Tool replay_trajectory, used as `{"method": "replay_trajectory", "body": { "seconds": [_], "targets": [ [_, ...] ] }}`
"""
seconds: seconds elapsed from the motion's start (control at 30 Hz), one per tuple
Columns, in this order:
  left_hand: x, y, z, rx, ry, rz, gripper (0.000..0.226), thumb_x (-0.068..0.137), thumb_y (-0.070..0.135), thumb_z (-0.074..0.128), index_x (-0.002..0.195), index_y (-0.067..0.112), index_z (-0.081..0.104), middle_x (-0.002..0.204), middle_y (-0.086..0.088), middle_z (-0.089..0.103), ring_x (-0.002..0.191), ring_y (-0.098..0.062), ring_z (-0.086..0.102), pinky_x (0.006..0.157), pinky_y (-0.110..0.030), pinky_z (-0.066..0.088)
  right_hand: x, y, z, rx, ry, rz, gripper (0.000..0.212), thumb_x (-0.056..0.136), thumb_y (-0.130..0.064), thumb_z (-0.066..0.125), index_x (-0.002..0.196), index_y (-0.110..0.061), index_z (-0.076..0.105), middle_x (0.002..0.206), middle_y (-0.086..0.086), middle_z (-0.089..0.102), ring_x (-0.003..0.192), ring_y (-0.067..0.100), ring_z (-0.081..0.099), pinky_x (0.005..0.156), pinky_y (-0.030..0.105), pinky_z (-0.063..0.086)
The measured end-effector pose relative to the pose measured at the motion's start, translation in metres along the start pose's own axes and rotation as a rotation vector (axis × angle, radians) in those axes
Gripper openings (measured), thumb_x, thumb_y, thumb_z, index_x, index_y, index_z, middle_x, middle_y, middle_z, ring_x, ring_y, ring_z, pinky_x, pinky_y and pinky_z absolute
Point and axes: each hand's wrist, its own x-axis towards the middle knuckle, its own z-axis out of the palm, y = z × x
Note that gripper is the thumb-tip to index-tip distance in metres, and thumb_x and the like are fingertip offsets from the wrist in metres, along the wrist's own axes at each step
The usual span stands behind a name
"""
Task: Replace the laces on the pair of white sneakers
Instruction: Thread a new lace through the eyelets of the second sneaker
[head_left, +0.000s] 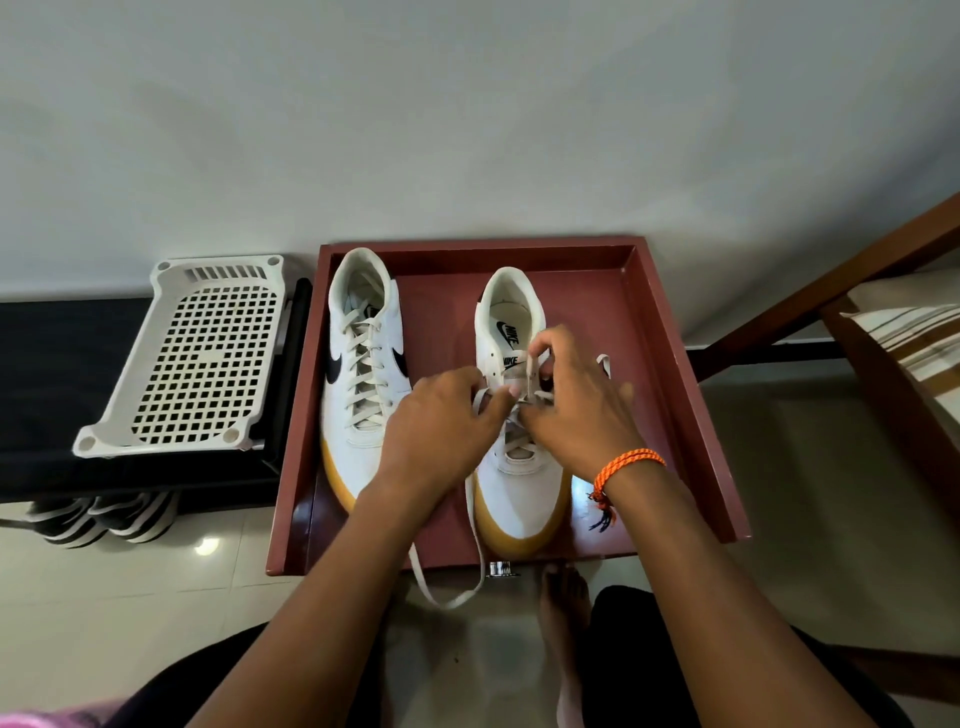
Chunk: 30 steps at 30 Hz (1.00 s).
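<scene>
Nearest the viewer, a loose end of the lace (470, 545) trails off the near edge of the red tray (680, 395) and loops over the floor tiles. Just beyond, both hands work over the right sneaker (519, 499), which stands in the tray with its gum-coloured toe towards the viewer and its heel far, long axis running near to far. The left hand (441, 441) pinches a stretch of lace at the upper eyelets; the right hand (582, 410), an orange bracelet (623, 467) at its wrist, pinches another stretch and lifts it above the tongue. The lower eyelets look threaded; the top ones and the slack seem left to do.

The left sneaker (363, 374), just beside it and lying parallel, appears fully laced to the collar. Left of the tray rests a white perforated basket (197, 358).
</scene>
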Motion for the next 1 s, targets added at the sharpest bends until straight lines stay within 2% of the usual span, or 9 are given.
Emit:
{"method": "replay_trajectory", "body": {
  "seconds": [0.17,0.27,0.43,0.5,0.6,0.7,0.83,0.93,1.0],
  "targets": [
    [0.004,-0.007,0.004,-0.036,0.043,0.009,0.038,0.101,0.034,0.06,0.067,0.02,0.052,0.06,0.003,0.057,0.059,-0.024,0.057,0.056,-0.035,0.04,0.005,0.007,-0.009,-0.018,-0.042,0.147,0.015,0.1,-0.042,0.056,0.101,-0.027,0.056,0.088,-0.011,0.067,0.089,0.016,0.062,0.095,0.044,0.025],
    [0.005,-0.008,0.001,-0.112,0.013,-0.017,0.04,0.101,0.04,0.047,0.07,0.017,0.059,0.065,0.0,0.065,0.064,-0.025,0.064,0.062,-0.046,0.055,0.009,0.013,-0.009,-0.006,-0.03,0.202,0.029,0.104,-0.04,0.054,0.083,-0.024,0.062,0.067,-0.008,0.063,0.079,0.016,0.063,0.099,0.046,0.03],
    [0.009,-0.013,-0.009,-0.116,-0.009,-0.128,0.037,0.094,0.038,0.048,0.07,0.015,0.064,0.067,-0.001,0.07,0.069,-0.027,0.069,0.073,-0.051,0.058,0.008,0.015,-0.009,-0.08,0.094,0.236,0.017,0.1,-0.028,0.064,0.085,-0.025,0.07,0.079,-0.014,0.063,0.093,0.019,0.063,0.091,0.042,0.023],
    [0.012,-0.014,-0.01,-0.139,-0.01,-0.111,0.035,0.099,0.032,0.056,0.07,0.015,0.069,0.076,0.0,0.072,0.073,-0.021,0.069,0.076,-0.045,0.058,0.007,0.012,-0.006,-0.085,0.15,0.17,0.007,0.096,-0.022,0.066,0.091,-0.026,0.069,0.088,-0.011,0.063,0.1,0.02,0.061,0.088,0.04,0.018],
    [0.011,0.0,-0.017,-0.41,-0.035,-0.042,0.025,0.1,0.018,0.069,0.078,0.011,0.078,0.116,0.003,0.065,0.101,-0.001,0.065,0.085,-0.012,0.051,0.004,0.004,-0.002,-0.055,0.186,-0.13,0.028,0.086,-0.023,0.072,0.111,-0.034,0.065,0.103,-0.011,0.058,0.105,0.017,0.053,0.087,0.04,0.028],
    [0.008,0.013,-0.024,-0.774,-0.05,0.037,0.03,0.103,0.008,0.063,0.079,-0.007,0.074,0.113,-0.011,0.072,0.125,-0.008,0.064,0.097,-0.02,0.053,-0.003,-0.011,0.011,0.133,0.086,-0.331,0.016,0.088,-0.032,0.074,0.095,-0.033,0.06,0.076,-0.011,0.058,0.075,0.008,0.057,0.071,0.039,0.042],
    [0.001,0.026,-0.027,-1.111,-0.127,0.053,0.052,0.111,0.028,0.048,0.087,-0.011,0.071,0.115,-0.023,0.076,0.105,-0.039,0.072,0.097,-0.043,0.057,-0.005,-0.014,0.019,0.281,0.323,-0.347,0.009,0.094,-0.015,0.067,0.091,-0.022,0.071,0.078,-0.013,0.066,0.073,0.01,0.062,0.066,0.033,0.048],
    [-0.002,0.029,-0.022,-1.153,-0.063,0.004,0.052,0.115,0.032,0.039,0.1,-0.009,0.068,0.106,-0.035,0.072,0.094,-0.039,0.073,0.093,-0.045,0.059,-0.001,-0.012,0.004,0.345,0.526,-0.345,0.015,0.097,-0.005,0.07,0.104,-0.013,0.08,0.096,-0.005,0.076,0.089,0.01,0.07,0.078,0.025,0.055],
    [-0.002,0.028,-0.018,-1.049,-0.041,0.016,0.046,0.118,0.03,0.034,0.11,-0.007,0.059,0.101,-0.023,0.076,0.087,-0.034,0.072,0.082,-0.041,0.061,0.002,-0.009,-0.005,0.404,0.612,-0.346,0.01,0.099,-0.004,0.071,0.102,-0.008,0.08,0.096,-0.003,0.077,0.089,0.007,0.071,0.078,0.023,0.055]
  ]
}}
